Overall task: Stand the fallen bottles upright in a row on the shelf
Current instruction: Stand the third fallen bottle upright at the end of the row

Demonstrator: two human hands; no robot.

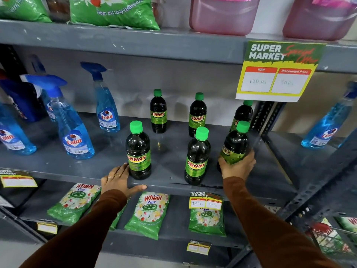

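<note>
Head view: six dark green-capped bottles stand on the grey shelf [173, 151], blue spray bottles [77, 136] to their left. The right hand [238, 167] wraps its fingers round the near-right bottle [234, 146], which leans. The left hand [117, 180] lies flat and open, holding nothing, fingertips beside the near-left bottle [138, 151]. A price sign [278, 72] hides part of the far-right bottle [243, 113].

Glossy dark plastic Sunny bottles [138, 151] with smooth green plastic caps [136, 127] stand at centre frame on a grey painted-metal shelf [58, 163], its sheen scuffed. At left, clear blue plastic Colin spray bottles [76, 138]; below, crinkled shiny Wheel detergent pouches [147, 213]; upper right, a matt paper price card [278, 71].
</note>
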